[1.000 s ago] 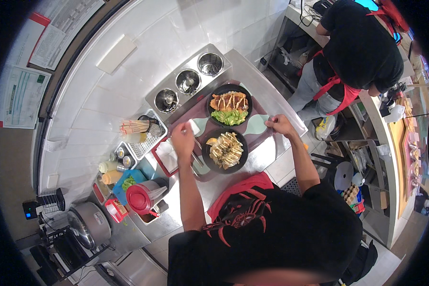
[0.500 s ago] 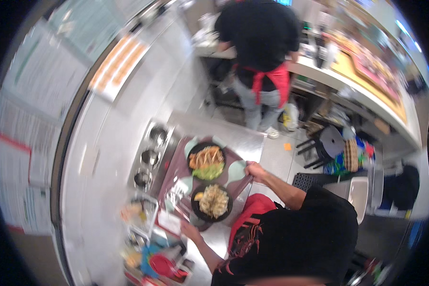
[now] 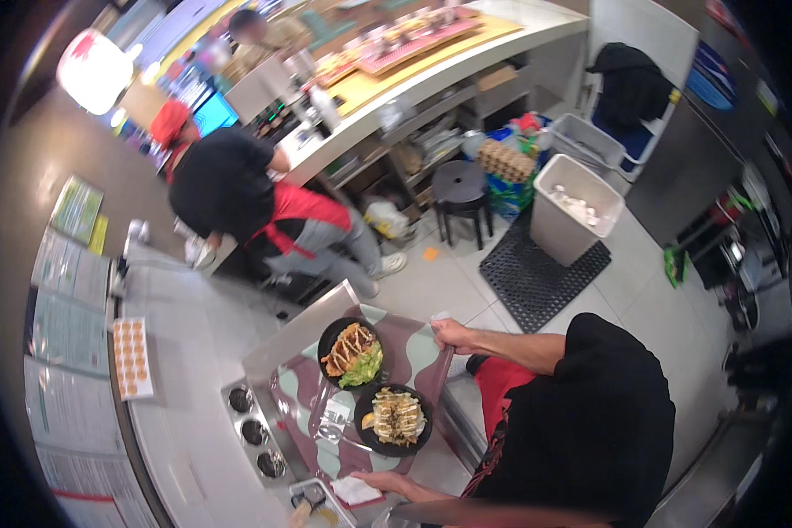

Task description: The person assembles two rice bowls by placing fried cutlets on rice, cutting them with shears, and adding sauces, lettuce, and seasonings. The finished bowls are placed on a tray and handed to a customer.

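Observation:
A mauve tray (image 3: 421,356) with pale green wavy shapes is held level in front of me. My right hand (image 3: 451,335) is closed on its far right corner, next to a scrap of white. At the near edge, my left hand (image 3: 383,481) grips the tray's rim beside a white folded napkin (image 3: 355,490); its fingers are partly hidden under the tray. A black plate (image 3: 326,339) carries fried food striped with sauce and shredded green lettuce (image 3: 363,365). Another black plate (image 3: 374,446) holds sauced dumpling-like pieces and a lemon wedge. Wrapped cutlery (image 3: 333,421) lies beside the plates.
On the left, a steel counter (image 3: 185,304) has round metal containers (image 3: 254,432) set in it. A co-worker (image 3: 229,185) in a red apron stands at the far counter. A black stool (image 3: 460,189), a bin (image 3: 581,211) and a black floor mat (image 3: 537,277) are on the right.
My view has swung to the right, so the co-worker now appears further left and more floor shows. Both hands still hold the tray, which has come away from the counter's containers a little.

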Tool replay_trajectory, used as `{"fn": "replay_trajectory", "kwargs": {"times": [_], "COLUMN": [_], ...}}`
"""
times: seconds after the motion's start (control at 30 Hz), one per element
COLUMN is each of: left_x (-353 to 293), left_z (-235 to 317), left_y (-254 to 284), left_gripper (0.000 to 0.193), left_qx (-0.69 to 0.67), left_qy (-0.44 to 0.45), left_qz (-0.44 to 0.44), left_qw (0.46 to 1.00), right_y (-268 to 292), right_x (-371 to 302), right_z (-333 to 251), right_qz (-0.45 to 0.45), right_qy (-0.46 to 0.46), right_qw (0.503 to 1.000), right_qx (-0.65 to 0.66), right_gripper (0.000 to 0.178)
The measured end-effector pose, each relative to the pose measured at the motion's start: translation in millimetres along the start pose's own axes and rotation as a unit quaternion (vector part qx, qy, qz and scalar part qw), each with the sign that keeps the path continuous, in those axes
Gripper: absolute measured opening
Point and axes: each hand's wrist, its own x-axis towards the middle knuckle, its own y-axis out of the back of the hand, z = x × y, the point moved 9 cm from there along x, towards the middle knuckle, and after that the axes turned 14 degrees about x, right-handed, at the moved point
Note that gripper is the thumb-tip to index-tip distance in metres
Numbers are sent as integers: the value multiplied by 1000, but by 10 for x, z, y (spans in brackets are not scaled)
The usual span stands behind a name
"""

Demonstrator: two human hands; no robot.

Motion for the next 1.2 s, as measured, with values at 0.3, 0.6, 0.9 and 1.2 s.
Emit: {"fn": "replay_trajectory", "kwargs": {"times": [0.3,0.6,0.9,1.2], "left_x": [-1868,-5091,-8401,-10526], "left_z": [926,1337,1596,2659], "left_y": [-893,-2634,-4387,-5944], "left_gripper": [86,74,76,74], "left_qx": [-90,-50,-74,-64], "left_qy": [-149,-138,-141,-176], "left_qz": [-185,-362,-481,-558], "left_qw": [967,921,862,808], "right_y": [1979,4880,7543,9097], "right_x": [-2127,-4166,-5711,-5706], "right_z": [-1302,-2773,-4698,-6683], "right_qz": [93,218,268,247], "right_qy": [128,255,347,377], "right_qw": [981,919,871,841], "right_qx": [117,207,221,299], "right_gripper": [38,32,37,46]}}
